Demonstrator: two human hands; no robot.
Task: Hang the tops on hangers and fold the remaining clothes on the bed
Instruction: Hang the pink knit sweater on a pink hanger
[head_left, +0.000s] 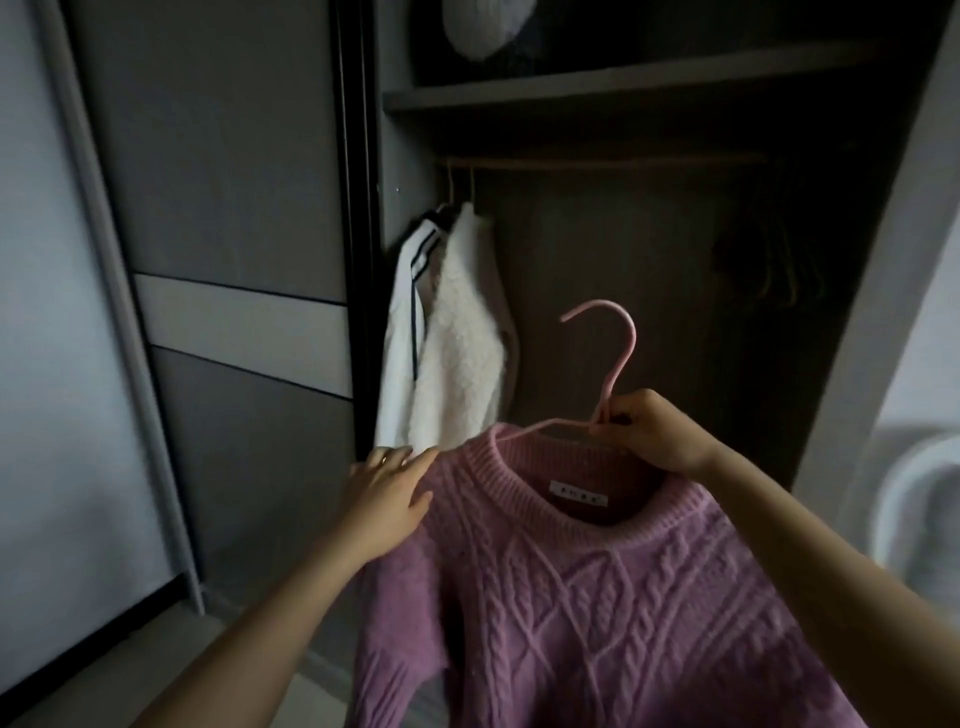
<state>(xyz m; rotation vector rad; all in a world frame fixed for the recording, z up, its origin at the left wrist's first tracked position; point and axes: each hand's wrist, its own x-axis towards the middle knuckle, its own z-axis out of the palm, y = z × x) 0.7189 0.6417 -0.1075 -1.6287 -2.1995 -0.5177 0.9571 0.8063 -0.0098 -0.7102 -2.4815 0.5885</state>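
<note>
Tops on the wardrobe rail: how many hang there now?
2, at left end of rail: striped white top, fluffy white top beside it. Dark right side may hide more.

I see a pink cable-knit sweater (597, 597) on a pink hanger (619, 358), held up before an open wardrobe (613, 249). The right hand (652, 434) pinches the hanger's neck below the hook. The left hand (389, 493) lies flat on the sweater's shoulder. Two white tops (462, 338) hang from the rail (597, 162) behind.

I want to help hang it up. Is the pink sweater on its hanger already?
On. The pink hanger goes into the neck of the pink sweater, hook poking out above; the right hand grips it.
</note>
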